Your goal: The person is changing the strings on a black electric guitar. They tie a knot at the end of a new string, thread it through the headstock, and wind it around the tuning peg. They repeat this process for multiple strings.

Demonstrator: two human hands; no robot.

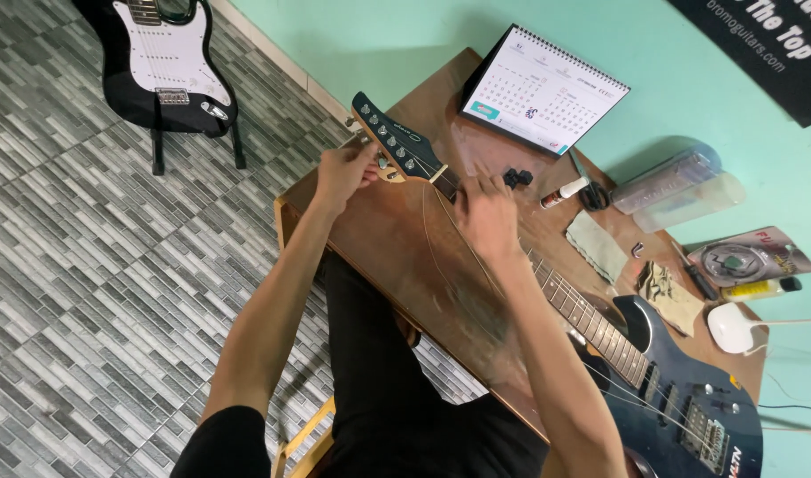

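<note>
The dark blue electric guitar lies on the brown wooden table, neck running far-left to its headstock. The left hand pinches a tuning peg there; the right hand, just beside on the neck, presses a loose string with curled fingers.

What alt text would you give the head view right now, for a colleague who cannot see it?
A person's left hand grips the tuners at the headstock of a dark blue electric guitar lying on a brown wooden table, while the right hand presses near the nut. A white desk calendar stands behind; a black-and-white electric guitar sits on the tiled floor.
</note>
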